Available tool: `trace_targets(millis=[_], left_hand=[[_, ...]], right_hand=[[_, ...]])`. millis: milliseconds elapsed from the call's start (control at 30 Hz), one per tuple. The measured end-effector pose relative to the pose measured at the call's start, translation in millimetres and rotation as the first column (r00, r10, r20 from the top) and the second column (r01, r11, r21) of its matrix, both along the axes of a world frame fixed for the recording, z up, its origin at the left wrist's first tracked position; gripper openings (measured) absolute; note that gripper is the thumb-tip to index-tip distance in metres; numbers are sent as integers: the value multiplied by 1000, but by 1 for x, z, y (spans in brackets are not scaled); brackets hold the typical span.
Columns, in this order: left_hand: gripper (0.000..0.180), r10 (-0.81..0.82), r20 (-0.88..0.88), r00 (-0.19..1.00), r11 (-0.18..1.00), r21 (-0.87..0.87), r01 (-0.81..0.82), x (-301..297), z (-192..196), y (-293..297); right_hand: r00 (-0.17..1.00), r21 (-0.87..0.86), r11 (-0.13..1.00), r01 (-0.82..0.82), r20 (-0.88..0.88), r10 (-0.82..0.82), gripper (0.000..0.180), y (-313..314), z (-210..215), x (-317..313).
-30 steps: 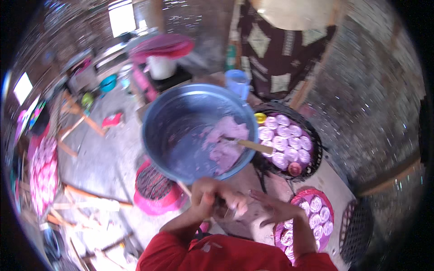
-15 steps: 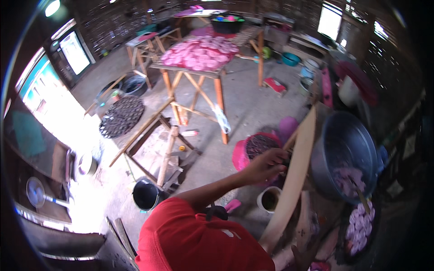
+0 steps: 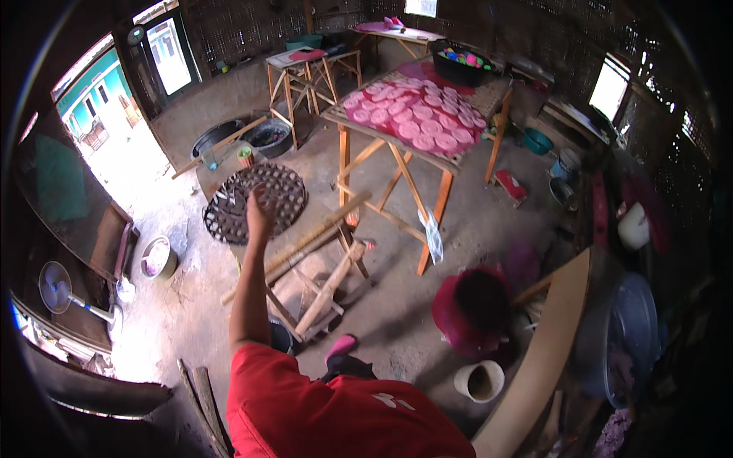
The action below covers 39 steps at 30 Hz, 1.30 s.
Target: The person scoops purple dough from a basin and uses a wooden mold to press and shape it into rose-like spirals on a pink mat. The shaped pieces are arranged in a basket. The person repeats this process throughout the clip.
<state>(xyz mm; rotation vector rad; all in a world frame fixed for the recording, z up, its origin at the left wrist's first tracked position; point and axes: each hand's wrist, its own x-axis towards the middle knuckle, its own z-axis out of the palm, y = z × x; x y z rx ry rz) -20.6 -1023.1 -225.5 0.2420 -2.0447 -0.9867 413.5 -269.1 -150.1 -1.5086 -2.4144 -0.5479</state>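
My left hand point(image 3: 261, 211) is stretched out ahead on the left, its fingers extended and apart, with nothing seen in them. It overlaps the near part of a round, dark tray point(image 3: 288, 183) covered with a grid of dark and pale pieces; whether it touches the tray cannot be made out. Beside the tray's far edge stands a small green-topped cup point(image 3: 245, 156). Just below the hand runs the bamboo rail of a low wooden stand point(image 3: 328, 294). My right hand is out of view.
A slatted table point(image 3: 336, 114) bears many pink rounds. At right are a magenta tub point(image 3: 450, 309) with dark contents, a white bucket point(image 3: 479, 382), a long pale board point(image 3: 546, 343) and a big blue-grey basin point(image 3: 637, 305). A fan point(image 3: 55, 286) stands left.
My left hand has swung from beside the board on the right out to the round tray on the left. The view has turned leftward, and my right hand has dropped out of sight.
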Motion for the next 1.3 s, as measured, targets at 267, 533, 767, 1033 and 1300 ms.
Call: trace_targets(millis=[267,533,767,1033,1300], left_hand=[[79,298,190,936,953,-108,-282,-150,-49,-221],[94,249,256,934,965,-143,-218,-246,-121,-311],[78,664,329,672,742,-398,-539,-284,-112,-330],[62,-608,-82,789,789,47,613,-263,-5,-80],[63,-916,378,-135,-152,-16,988,-38,12,283]], right_hand=[[761,-1,769,-639,-149,632,68,-153,16,-190],[628,-373,536,-757,-194,753,75,-239,31,-310],[769,-427,667,-610,-117,628,60,-277,37,-307],[747,-619,443,-648,-405,527,41,-308,-13,-275],[628,-611,269,-744,-777,-28,34,-310,-28,-240]])
